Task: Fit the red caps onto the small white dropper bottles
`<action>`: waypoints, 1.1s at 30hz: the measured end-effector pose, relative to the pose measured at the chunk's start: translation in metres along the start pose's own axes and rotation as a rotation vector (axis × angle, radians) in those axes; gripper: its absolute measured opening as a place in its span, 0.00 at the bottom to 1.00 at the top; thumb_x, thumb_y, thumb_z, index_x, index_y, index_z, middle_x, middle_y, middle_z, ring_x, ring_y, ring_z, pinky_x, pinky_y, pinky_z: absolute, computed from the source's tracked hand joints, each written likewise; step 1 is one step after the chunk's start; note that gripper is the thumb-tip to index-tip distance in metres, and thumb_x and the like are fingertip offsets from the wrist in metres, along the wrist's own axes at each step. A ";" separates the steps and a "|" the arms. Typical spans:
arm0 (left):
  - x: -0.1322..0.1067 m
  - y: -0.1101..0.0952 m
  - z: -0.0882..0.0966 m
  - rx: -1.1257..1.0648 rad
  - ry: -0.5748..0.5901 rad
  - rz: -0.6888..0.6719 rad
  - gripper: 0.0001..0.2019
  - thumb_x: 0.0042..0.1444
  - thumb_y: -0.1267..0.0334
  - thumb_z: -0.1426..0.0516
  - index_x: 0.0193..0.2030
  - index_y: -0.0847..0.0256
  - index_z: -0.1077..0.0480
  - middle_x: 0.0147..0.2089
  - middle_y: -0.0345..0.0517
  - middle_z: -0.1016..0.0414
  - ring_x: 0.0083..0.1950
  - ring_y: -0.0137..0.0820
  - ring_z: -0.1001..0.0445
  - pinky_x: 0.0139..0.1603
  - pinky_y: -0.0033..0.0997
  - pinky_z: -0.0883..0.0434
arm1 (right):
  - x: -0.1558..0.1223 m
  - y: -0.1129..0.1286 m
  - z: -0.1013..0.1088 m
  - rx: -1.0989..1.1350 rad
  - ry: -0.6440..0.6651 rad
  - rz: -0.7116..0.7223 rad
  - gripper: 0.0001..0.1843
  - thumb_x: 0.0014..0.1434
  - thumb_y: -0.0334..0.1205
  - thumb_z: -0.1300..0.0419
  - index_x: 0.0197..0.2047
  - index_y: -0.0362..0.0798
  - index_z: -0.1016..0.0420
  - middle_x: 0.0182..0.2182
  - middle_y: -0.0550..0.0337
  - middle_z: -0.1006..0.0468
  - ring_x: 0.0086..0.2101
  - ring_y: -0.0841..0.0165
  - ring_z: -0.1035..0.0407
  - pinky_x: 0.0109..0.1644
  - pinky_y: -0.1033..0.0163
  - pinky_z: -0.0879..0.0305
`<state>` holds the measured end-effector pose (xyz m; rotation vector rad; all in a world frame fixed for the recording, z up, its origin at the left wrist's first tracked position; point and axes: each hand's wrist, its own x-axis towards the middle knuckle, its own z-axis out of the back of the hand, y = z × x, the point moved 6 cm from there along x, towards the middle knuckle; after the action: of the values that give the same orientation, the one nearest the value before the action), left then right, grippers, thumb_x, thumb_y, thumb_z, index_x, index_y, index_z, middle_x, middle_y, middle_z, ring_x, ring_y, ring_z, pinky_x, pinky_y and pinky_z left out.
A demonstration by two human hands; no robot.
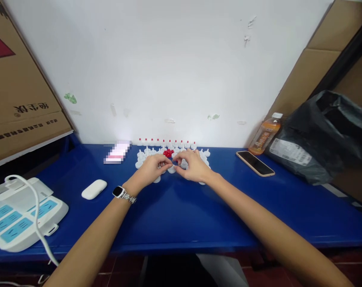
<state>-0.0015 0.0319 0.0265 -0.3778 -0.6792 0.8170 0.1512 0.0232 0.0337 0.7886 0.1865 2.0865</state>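
As the two hands meet at the far middle of the blue table (181,207), we note the left hand (152,169) and the right hand (192,167) knuckles-up, fingers curled, with their thumb and forefinger tips drawn together where the hands face each other. What sits between those tips is too small for us to identify. Both hands rest over a loose scatter of white caps (143,156), which spreads out under and around them; one cap lies just below the meeting point. At 12 o'clock from the hands we see a small heap of red pieces (168,153), and beyond it, against the wall, a row of white caps with red tips (165,142) standing upright. The left wrist carries a watch (119,192). At 8 o'clock from the hands lies a white oval case (93,189), and farther out a white device with blue labels (19,217). At 3 o'clock a phone (255,163) lies flat, with an orange bottle (264,137) and a black bag (324,135) past it.
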 end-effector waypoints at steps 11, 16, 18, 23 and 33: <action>-0.006 -0.006 0.000 -0.269 -0.094 0.050 0.14 0.61 0.50 0.41 0.38 0.60 0.23 0.38 0.46 0.21 0.39 0.33 0.26 0.43 0.34 0.29 | -0.009 -0.001 -0.015 0.459 -0.036 -0.204 0.09 0.56 0.44 0.36 0.34 0.46 0.22 0.25 0.63 0.25 0.27 0.71 0.36 0.35 0.64 0.41; -0.006 -0.005 -0.003 -0.313 -0.164 0.039 0.15 0.62 0.51 0.43 0.46 0.61 0.29 0.44 0.49 0.23 0.44 0.34 0.26 0.45 0.35 0.27 | -0.011 -0.004 -0.016 0.604 -0.064 -0.237 0.10 0.54 0.45 0.36 0.31 0.45 0.23 0.24 0.62 0.25 0.26 0.71 0.36 0.32 0.64 0.41; -0.007 -0.008 -0.003 -0.206 -0.190 0.005 0.18 0.62 0.50 0.43 0.52 0.60 0.32 0.49 0.51 0.26 0.46 0.35 0.27 0.46 0.37 0.27 | -0.011 -0.008 -0.016 0.688 -0.122 -0.261 0.10 0.53 0.44 0.35 0.32 0.46 0.24 0.24 0.62 0.25 0.27 0.71 0.33 0.33 0.64 0.39; -0.013 -0.021 -0.012 0.016 -0.023 -0.055 0.19 0.69 0.50 0.55 0.59 0.57 0.37 0.55 0.52 0.29 0.53 0.38 0.28 0.57 0.44 0.31 | -0.011 -0.012 -0.020 0.914 -0.194 -0.312 0.14 0.50 0.49 0.32 0.31 0.48 0.27 0.24 0.61 0.23 0.28 0.68 0.29 0.37 0.62 0.34; -0.010 -0.002 -0.005 0.131 -0.034 -0.005 0.17 0.70 0.49 0.57 0.50 0.58 0.36 0.44 0.50 0.29 0.47 0.40 0.28 0.51 0.44 0.31 | 0.010 -0.017 0.003 -0.134 -0.005 -0.106 0.12 0.64 0.44 0.43 0.42 0.48 0.20 0.41 0.50 0.22 0.46 0.57 0.33 0.53 0.51 0.43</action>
<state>-0.0018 0.0227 0.0195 -0.2446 -0.6541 0.8601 0.1605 0.0413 0.0342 0.6889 0.0833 1.9745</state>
